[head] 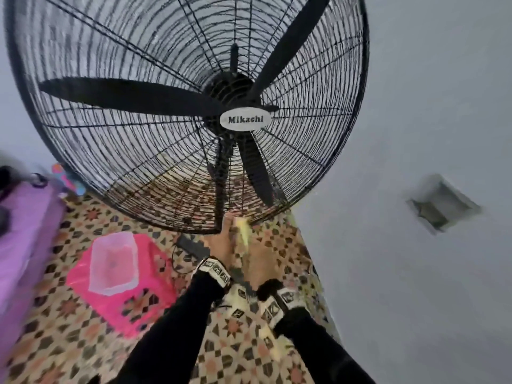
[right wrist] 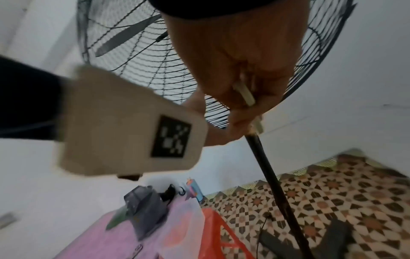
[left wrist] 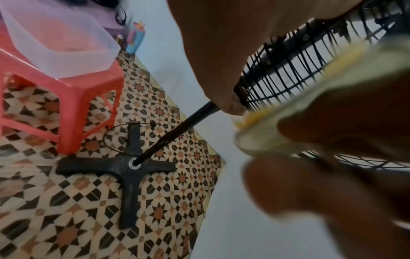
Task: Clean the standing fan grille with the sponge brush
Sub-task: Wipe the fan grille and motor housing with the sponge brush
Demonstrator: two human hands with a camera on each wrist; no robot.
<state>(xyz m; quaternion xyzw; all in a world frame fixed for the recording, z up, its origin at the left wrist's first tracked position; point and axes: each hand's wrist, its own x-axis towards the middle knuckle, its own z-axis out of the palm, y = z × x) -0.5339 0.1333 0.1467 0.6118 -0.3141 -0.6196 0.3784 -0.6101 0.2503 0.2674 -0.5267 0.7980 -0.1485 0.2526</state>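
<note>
A big black standing fan fills the head view, and its wire grille (head: 138, 139) carries a white Mikachi badge (head: 245, 119). Both hands are at the grille's lower rim. My right hand (head: 261, 263) grips the pale handle of the yellow sponge brush (head: 243, 234), whose tip lies against the bottom wires. The right wrist view shows those fingers (right wrist: 239, 66) curled round the handle (right wrist: 244, 95). My left hand (head: 219, 245) reaches up beside it, and its fingertip (left wrist: 233, 106) touches the rim. The brush (left wrist: 299, 98) appears blurred close to that rim.
A pink plastic stool (head: 133, 297) with a clear tub (head: 113, 261) on it stands left of the hands. The fan's pole (left wrist: 177, 131) rises from a cross base (left wrist: 124, 168) with a cord on the patterned tile floor. A purple-covered surface (head: 25, 231) is far left, a grey wall (head: 415, 120) close on the right.
</note>
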